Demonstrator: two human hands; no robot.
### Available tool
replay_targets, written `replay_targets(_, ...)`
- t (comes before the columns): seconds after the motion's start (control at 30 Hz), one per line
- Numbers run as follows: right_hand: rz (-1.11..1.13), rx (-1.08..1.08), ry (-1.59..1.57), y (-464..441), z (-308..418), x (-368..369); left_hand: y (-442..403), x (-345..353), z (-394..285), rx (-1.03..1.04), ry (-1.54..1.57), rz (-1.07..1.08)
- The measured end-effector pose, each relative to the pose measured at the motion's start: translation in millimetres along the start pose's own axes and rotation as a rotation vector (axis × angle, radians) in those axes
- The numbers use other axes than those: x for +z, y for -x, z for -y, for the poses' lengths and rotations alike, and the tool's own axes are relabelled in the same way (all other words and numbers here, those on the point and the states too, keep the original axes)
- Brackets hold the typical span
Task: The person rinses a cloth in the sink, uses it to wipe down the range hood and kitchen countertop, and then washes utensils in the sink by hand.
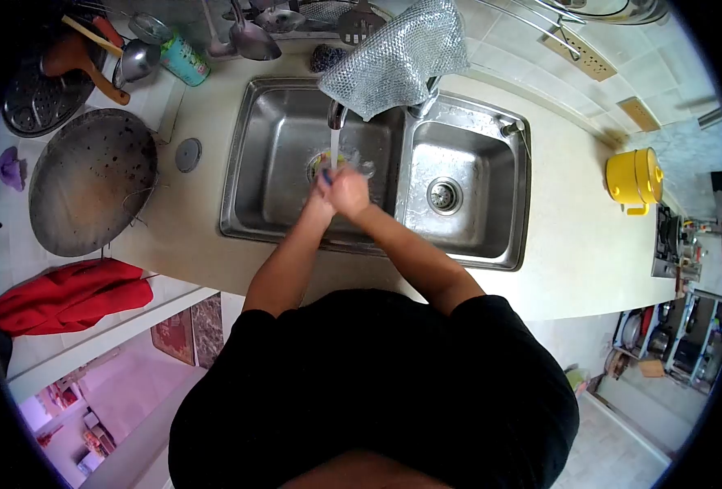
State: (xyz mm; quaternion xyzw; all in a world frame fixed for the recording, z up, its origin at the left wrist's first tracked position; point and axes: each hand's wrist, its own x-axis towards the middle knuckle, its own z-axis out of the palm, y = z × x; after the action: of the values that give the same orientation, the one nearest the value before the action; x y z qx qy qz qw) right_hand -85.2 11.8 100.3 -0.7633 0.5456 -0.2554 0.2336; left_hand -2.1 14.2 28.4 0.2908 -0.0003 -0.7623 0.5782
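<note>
Both hands together under water

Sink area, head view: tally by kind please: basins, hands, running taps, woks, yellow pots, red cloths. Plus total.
Basins (larger basin, smaller basin): 2
Hands (left hand, right hand): 2
Running tap: 1
Wok: 1
Yellow pot: 1
Red cloth: 1
Total: 8

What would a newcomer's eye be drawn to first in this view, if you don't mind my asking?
Probably the silvery, bubble-textured sheet draped over the tap, whose water runs onto the two hands together in the left basin. Next come the bright yellow pot on the counter at the right and the red cloth at the lower left, below a big dark wok.
</note>
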Motion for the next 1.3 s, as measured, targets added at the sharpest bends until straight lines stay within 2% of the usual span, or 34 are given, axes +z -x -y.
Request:
replay_targets(0.07,-0.047,0.267,-0.099,-31.2,-29.4,-7.6,2.3,43.6,1.3,-0.076,-0.039,-0.275)
replay_targets(0.1,-0.101,0.302,-0.137,-34.4,-38.0,-2.6,-6.5,34.0,8.6,0.035,-0.036,-0.326)
replay_targets(0.2,-0.164,0.303,-0.197,-4.2,-18.4,13.7,-19.5,-13.0,1.8,-0.069,-0.060,-0.047)
replay_targets(0.23,-0.043,0.298,-0.101,0.5,-5.4,13.2,-24.5,-27.4,-0.6,-0.041,-0.051,0.010)
replay_targets(0.27,-0.091,0.160,-0.198,16.4,1.4,19.3,-29.7,-41.4,-4.5,-0.012,-0.044,0.065)
replay_targets(0.33,-0.101,-0.058,-0.160,27.0,15.6,16.3,-40.1,-70.6,-0.5,0.047,-0.023,0.166)
replay_targets(0.37,-0.048,0.036,-0.069,18.9,12.8,11.0,-58.2,-93.3,23.0,0.105,0.153,0.400)
replay_targets(0.4,0.003,0.134,0.020,4.4,4.1,7.2,-38.2,-61.4,13.4,0.024,0.081,0.179)
replay_targets(0.47,-0.038,0.332,-0.062,-23.1,-22.7,8.5,-12.8,0.7,-2.9,-0.150,-0.013,-0.306)
replay_targets(0.53,-0.320,0.482,-0.233,-41.4,-56.4,27.3,-19.2,-8.8,-3.7,0.004,-0.044,-0.347)
replay_targets(0.63,-0.209,0.404,-0.482,-33.2,-67.5,51.1,31.6,44.0,-26.3,-0.289,-0.110,-0.301)
replay_targets(0.67,0.072,0.364,-0.513,-23.6,-50.0,37.7,27.6,40.9,-24.3,-0.243,-0.094,-0.265)
replay_targets(0.73,-0.108,0.129,-0.084,3.1,-33.6,64.2,20.2,30.8,-12.3,-0.159,-0.062,-0.199)
replay_targets(0.77,-0.081,0.075,-0.146,13.5,-17.9,42.3,37.7,49.8,-14.5,-0.085,-0.112,-0.143)
replay_targets(0.83,-0.029,-0.027,-0.279,25.8,38.0,-28.2,15.7,2.3,-3.5,0.241,-0.626,-0.126)
replay_targets(0.87,-0.028,-0.071,-0.252,34.8,44.0,-31.8,-2.0,-33.7,4.3,0.404,-0.885,-0.108)
replay_targets(0.93,-0.041,-0.172,-0.190,38.0,49.7,-37.0,-28.8,-71.8,12.7,0.439,-0.810,-0.006)
replay_targets(0.97,-0.021,-0.128,-0.108,35.3,38.8,-28.0,-36.0,-85.5,16.1,0.297,-0.480,0.058)
replay_targets(1.03,-0.054,-0.130,0.051,15.2,-6.1,0.8,-6.3,-14.4,10.9,0.167,-0.046,0.302)
replay_targets(1.07,0.051,0.038,0.027,-1.5,-23.8,4.0,9.8,24.0,7.7,0.070,0.156,0.401)
replay_targets(1.13,-0.061,0.428,-0.261,-32.6,-53.4,12.7,-10.7,37.3,12.4,0.018,-0.098,-0.255)
replay_targets(1.17,-0.069,0.419,-0.219,-31.3,-45.9,11.1,-27.6,14.0,14.4,-0.005,-0.185,-0.319)
replay_targets(1.23,-0.085,0.400,-0.121,-19.3,-17.7,-1.0,-42.6,-18.8,19.9,-0.027,-0.038,-0.199)
replay_targets(1.3,-0.039,0.210,-0.165,8.0,7.9,-3.7,-34.7,-29.2,4.8,-0.058,-0.001,-0.006)
